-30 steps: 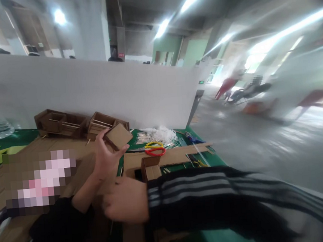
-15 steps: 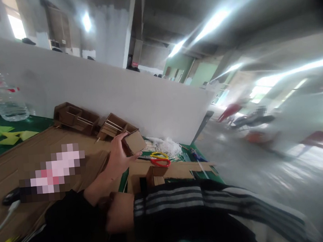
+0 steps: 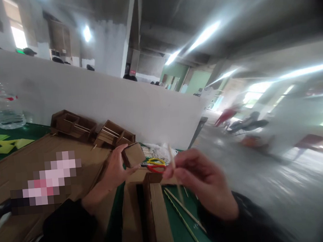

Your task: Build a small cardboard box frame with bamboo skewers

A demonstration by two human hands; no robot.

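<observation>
My left hand [image 3: 116,166] grips a small cardboard box [image 3: 134,154] between thumb and fingers, above the table's middle. To its right, my right hand [image 3: 201,176] pinches a thin wooden stick [image 3: 172,158] between thumb and fingertips; the stick stands nearly upright and is blurred. Behind the left hand sit two cardboard pieces with compartments and sticks across them, the nearer one [image 3: 109,135] and the farther one [image 3: 74,123]. Red and yellow-handled scissors [image 3: 157,167] lie between my hands. Below the right hand, several loose sticks [image 3: 184,219] rest on the green tabletop.
A long cardboard piece [image 3: 158,215] lies in front of me. Cardboard sheeting [image 3: 88,157] covers the table's left side. Clear bottles [image 3: 9,111] and yellow-green paper [image 3: 3,144] are at the far left. A white partition [image 3: 105,95] runs behind the table.
My right hand has come from beside my left forearm, near my body, out to the right and now holds a thin stick. The left hand still grips the small box.
</observation>
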